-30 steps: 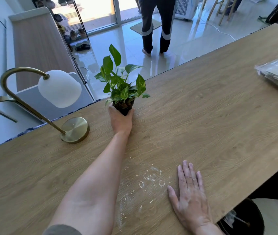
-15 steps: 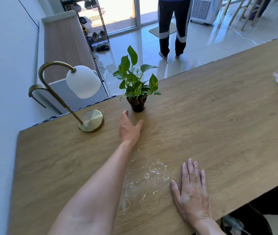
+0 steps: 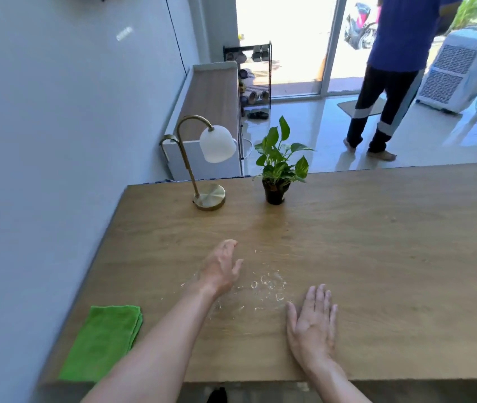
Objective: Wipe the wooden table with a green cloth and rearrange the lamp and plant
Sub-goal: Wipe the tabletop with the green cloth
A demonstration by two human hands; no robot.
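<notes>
The green cloth (image 3: 102, 343) lies folded flat at the near left corner of the surface (image 3: 377, 257), its long side running from the near edge away toward the far edge, roughly in line with the left edge. Nothing is touching it. That is where the next move seems to point, since the white crumbs (image 3: 263, 289) are scattered in the middle of the surface and the wiping has not begun.

The left hand (image 3: 221, 267) hovers just over the wood with fingers loosely spread and holding nothing, right at the left side of the crumbs. The cloth sits to its left and nearer the person, so the hand would have to draw back and outward to reach it; the left forearm already passes just beside the cloth's right edge. The right hand (image 3: 313, 321) is pressed flat on the surface, fingers straight and together, palm down, just to the right of the crumbs and close to the near edge. It is clearly the farther of the two from the cloth, with the left arm lying between them, so I would judge the left hand the natural one for picking it up.

The lamp (image 3: 202, 167) and the plant (image 3: 279, 167) stand side by side near the far edge, lamp closer to the far left corner, plant just to its right, apart from each other and well away from both hands and from the crumbs.
</notes>
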